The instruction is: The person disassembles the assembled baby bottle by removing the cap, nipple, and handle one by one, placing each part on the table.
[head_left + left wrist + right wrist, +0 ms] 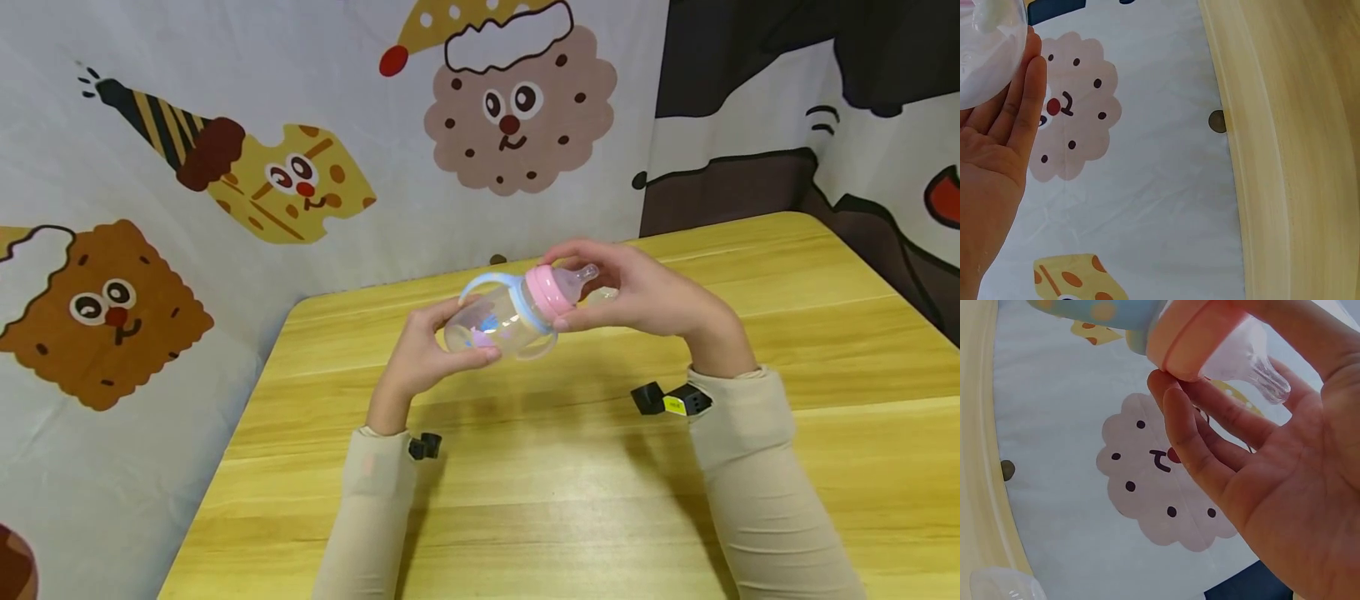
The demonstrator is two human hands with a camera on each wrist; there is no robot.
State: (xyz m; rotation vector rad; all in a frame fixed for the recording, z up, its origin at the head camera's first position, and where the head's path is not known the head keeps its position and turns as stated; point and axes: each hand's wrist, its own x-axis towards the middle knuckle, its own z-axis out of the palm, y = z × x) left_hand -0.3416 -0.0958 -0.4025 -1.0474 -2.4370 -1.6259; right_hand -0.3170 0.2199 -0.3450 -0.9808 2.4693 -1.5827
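A clear baby bottle (487,323) is held tilted above the wooden table, its teat (587,272) toward the right. It has a pink collar (550,292), light blue handles (491,279) and small blue and pink prints. My left hand (423,354) grips the bottle's base end, thumb along the near side; the left wrist view shows its fingers stretched along the clear body (991,69). With thumb and fingertips my right hand (637,287) pinches the pink collar, the teat pointing into the palm. In the right wrist view, the fingertips touch the collar (1188,337).
On the table (525,500), partly hidden behind my right hand, lies a clear dome-shaped piece (1007,585). A cloth with cartoon biscuits (521,117) and cheese hangs along the table's far edge. Small black cameras (671,400) sit on both wrists.
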